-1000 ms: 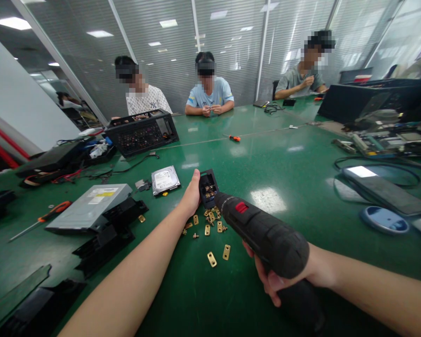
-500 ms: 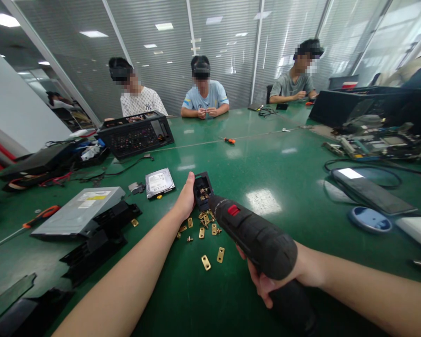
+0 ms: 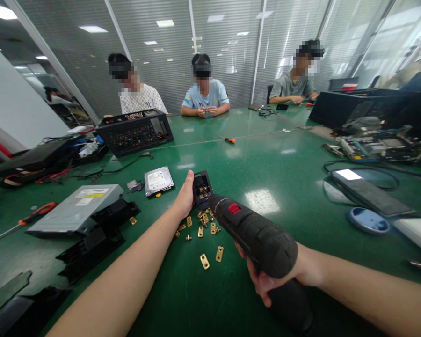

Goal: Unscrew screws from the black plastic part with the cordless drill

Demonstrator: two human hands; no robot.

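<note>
My left hand (image 3: 185, 199) grips a small black plastic housing (image 3: 201, 188) with brass contacts inside, held upright on the green table (image 3: 266, 164). My right hand (image 3: 284, 276) is wrapped round the grip of a black electric screwdriver (image 3: 252, 234) with a red switch; its nose points into the housing. Several loose brass plates and screws (image 3: 205, 229) lie on the table just below the housing, two of them (image 3: 210, 257) nearer to me.
A hard drive (image 3: 156, 180), a silver optical drive (image 3: 73, 208) and black plastic parts (image 3: 91, 243) lie at left, with an orange-handled screwdriver (image 3: 35, 211). A phone (image 3: 368, 191) and round blue disc (image 3: 368, 220) sit at right. Three people sit across the table.
The view shifted slightly; both hands, the housing and the screwdriver keep the same pose relative to each other.
</note>
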